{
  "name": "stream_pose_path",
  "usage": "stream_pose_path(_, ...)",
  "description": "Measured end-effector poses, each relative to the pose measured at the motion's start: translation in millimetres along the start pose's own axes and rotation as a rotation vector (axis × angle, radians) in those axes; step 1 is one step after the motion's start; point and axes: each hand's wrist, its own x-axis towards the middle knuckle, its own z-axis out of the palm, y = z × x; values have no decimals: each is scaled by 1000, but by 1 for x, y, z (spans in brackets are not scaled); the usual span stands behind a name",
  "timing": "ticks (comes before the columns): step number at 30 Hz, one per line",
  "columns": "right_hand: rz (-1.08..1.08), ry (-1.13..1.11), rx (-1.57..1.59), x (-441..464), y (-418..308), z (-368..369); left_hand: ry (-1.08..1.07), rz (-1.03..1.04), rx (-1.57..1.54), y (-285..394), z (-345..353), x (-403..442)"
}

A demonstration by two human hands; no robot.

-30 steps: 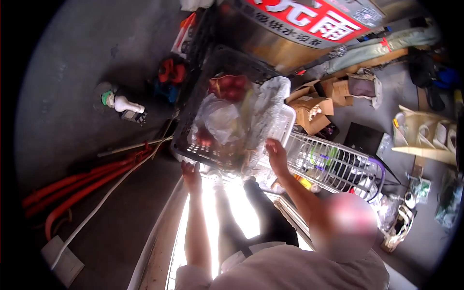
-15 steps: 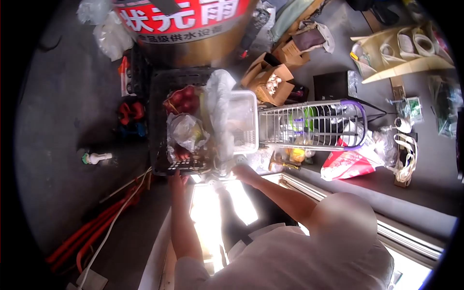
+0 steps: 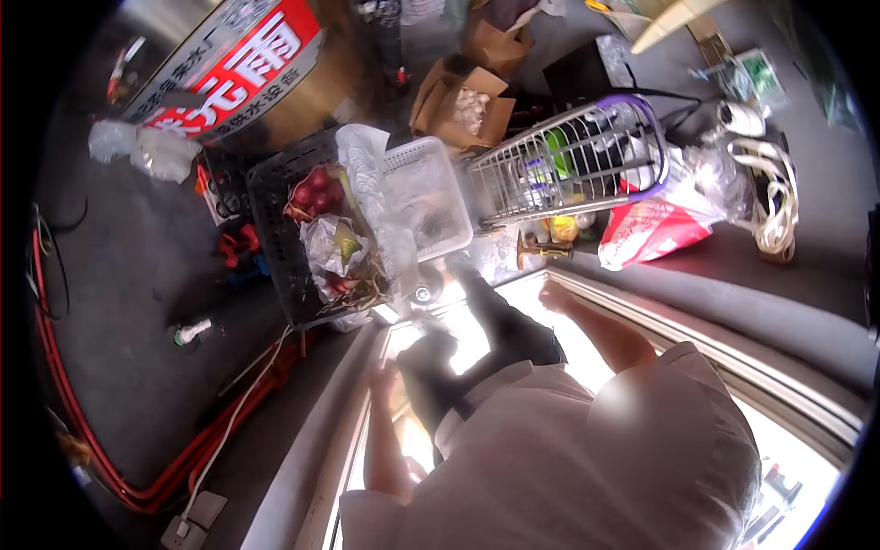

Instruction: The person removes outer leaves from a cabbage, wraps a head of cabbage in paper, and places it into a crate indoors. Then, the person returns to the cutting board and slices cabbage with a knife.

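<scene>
My left hand (image 3: 383, 374) hangs beside my leg, in front of the left side of the door frame. Its fingers are blurred against the glare. On the other side, my right hand (image 3: 554, 295) is by the door sill, apart from the things on the floor, its finger shape unclear. Ahead of my feet stands a black plastic crate (image 3: 273, 240). Inside it are a net bag of red onions (image 3: 318, 193) and a clear plastic bag (image 3: 325, 246) with something green in it. Crumpled plastic wrap (image 3: 374, 192) drapes over the crate's right side, next to a white plastic basket (image 3: 456, 188).
A metal cart (image 3: 573, 160) with a purple handle lies right of the basket. Behind are a cardboard box (image 3: 490, 116) of garlic and a large labelled barrel (image 3: 321, 101). A hammer (image 3: 545, 249), a red bag (image 3: 646, 229) and red hoses (image 3: 82, 426) lie around.
Both hands have come away from the crate and basket, drawing back toward my body and farther apart. My view has turned, so the crate and cart appear tilted.
</scene>
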Motion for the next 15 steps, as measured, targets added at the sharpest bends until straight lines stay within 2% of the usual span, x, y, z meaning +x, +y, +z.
stream_pose_path(1, 139, 114, 134, -50, -4, -18, -76, -216, -134, 21, -15, -19)
stream_pose_path(3, 332, 155, 240, -111, 27, -19, -22, -273, 5, -22, -14, -19)
stream_pose_path(4, 378, 230, 391, -141, 47, -5, -140, -443, -13, 12, -29, -28)
stream_pose_path(5, 421, 305, 538, -167, 61, 14, -166, -479, -19, 21, -35, -26)
stream_pose_path(7, 620, 308, 715, -218, 74, 57, -205, -553, -48, 24, -33, -20)
stream_pose_path(8, 709, 321, 805, -248, 56, 70, -247, -486, -23, 19, -27, -6)
stream_pose_path(9, 720, 339, 869, -261, 73, 115, -209, -418, -45, 0, -12, 17)
stream_pose_path(10, 758, 335, 911, -277, 76, 153, -361, -272, 76, -24, -1, 62)
stream_pose_path(11, 783, 315, 1003, -283, 84, 199, -284, -206, 10, -54, 16, 87)
stream_pose_path(12, 778, 334, 1048, -296, 90, 251, -212, -138, -63, -42, 40, 106)
stream_pose_path(13, 779, 335, 1055, -311, 83, 296, -308, -88, -95, -44, 51, 116)
stream_pose_path(14, 819, 337, 1146, -331, 73, 343, -285, 57, 46, -55, 67, 137)
stream_pose_path(15, 802, 252, 1114, -349, 67, 389, -265, 63, 64, -3, 70, 80)
